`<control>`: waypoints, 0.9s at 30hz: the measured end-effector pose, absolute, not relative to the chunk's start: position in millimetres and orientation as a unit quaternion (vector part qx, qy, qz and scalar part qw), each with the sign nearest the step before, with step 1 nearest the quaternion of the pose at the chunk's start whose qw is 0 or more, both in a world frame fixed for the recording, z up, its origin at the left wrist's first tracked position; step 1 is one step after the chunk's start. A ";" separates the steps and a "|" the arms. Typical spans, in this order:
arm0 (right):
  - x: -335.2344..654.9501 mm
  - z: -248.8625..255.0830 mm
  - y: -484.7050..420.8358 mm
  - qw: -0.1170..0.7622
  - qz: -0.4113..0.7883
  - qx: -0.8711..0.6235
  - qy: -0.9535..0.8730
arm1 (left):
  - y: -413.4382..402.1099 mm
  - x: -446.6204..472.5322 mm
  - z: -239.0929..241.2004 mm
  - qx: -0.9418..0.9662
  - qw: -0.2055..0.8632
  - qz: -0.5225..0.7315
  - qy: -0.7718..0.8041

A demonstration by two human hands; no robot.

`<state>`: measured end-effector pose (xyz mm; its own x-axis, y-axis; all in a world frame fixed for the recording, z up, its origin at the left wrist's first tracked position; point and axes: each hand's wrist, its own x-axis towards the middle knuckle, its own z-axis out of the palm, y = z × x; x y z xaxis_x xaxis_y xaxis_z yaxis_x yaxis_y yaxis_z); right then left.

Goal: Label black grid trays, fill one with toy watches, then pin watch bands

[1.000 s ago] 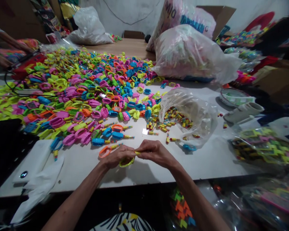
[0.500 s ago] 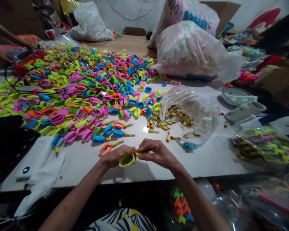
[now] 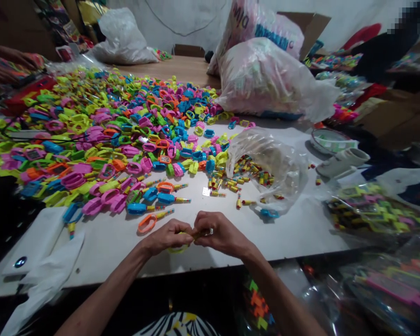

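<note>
My left hand (image 3: 168, 237) is closed on a yellow-green toy watch (image 3: 177, 249), whose looped band shows below the fingers. My right hand (image 3: 219, 234) pinches a small candy tube (image 3: 210, 231), mostly covered by the fingers, with its clear end peeking out. The fingertips of both hands meet where tube and watch come together; the joint itself is hidden. Just beyond my left hand lies an orange toy watch (image 3: 147, 224) with a tube attached. Blue toy watches (image 3: 136, 208) with tubes rest behind it.
A large heap of colourful toy watches (image 3: 126, 126) covers the left and back. An open clear bag (image 3: 287, 163) spills loose yellow-and-red tubes. Stuffed plastic bags (image 3: 262, 79) stand behind. A white box (image 3: 35, 242) lies left. Another person's hands (image 3: 17, 60) work at far left.
My hands have drawn closer together, and the fingers now cover more of the watch and tube. The camera view has shifted slightly, moving the table scene left.
</note>
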<state>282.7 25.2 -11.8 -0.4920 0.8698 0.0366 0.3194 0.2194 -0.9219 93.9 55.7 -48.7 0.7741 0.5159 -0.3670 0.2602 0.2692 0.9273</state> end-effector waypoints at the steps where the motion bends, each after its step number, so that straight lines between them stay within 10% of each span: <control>1: 280.0 -13.8 24.5 0.287 0.459 -0.423 -0.727 | 56.6 94.4 -49.1 0.627 0.696 0.090 0.337; 6: 285.5 -20.9 32.2 0.250 0.431 -0.451 -0.740 | 62.8 88.3 -45.4 0.720 0.569 0.056 0.394; 13: 331.0 -47.0 78.9 0.133 0.150 -0.704 -0.682 | 79.3 88.9 -44.5 0.808 -0.014 0.154 0.568; 27: 319.3 -61.9 71.8 0.050 0.054 -0.708 -0.702 | 136.9 33.0 -76.0 0.862 -0.101 0.047 0.495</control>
<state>319.3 71.8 -61.9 0.0073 0.9999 -0.0074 0.9892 -0.0083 -0.1465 33.0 136.9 -76.0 0.5052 0.8438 0.1809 0.8628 -0.4893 -0.1273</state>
